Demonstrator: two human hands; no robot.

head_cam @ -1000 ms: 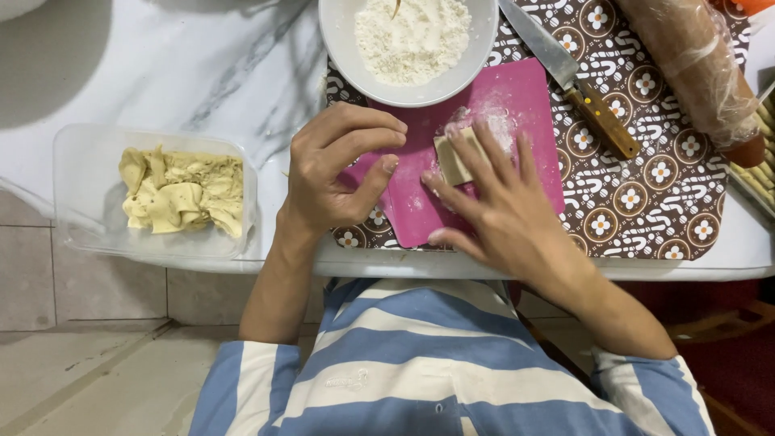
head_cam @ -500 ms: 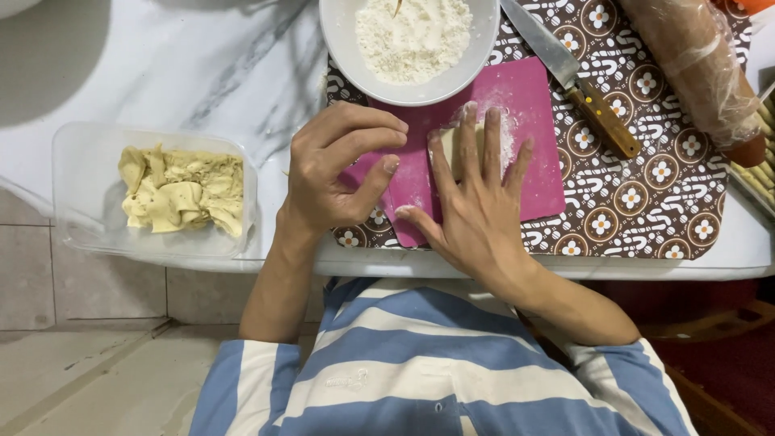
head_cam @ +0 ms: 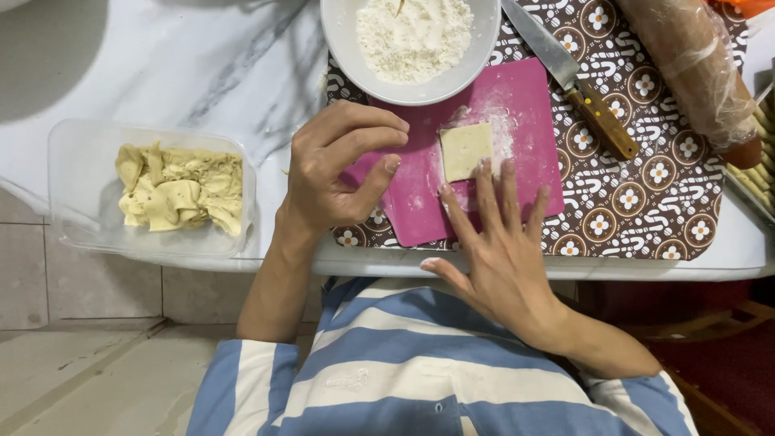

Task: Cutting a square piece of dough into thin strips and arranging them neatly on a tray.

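Left of the mat, the tub overhangs the tabletop edge; a nudge could tip it. Left hand hovers curled over the mat's left edge, grip loosely closed, empty. Dough lies mid-mat. Right hand lies flat, grip open, fingertips touching the dough; pressure could tear it.

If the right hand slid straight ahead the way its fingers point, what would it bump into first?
Probably the pale square of dough. The right hand lies flat on the pink board, fingertips at the square's near edge. Beyond that sits the white bowl of flour.
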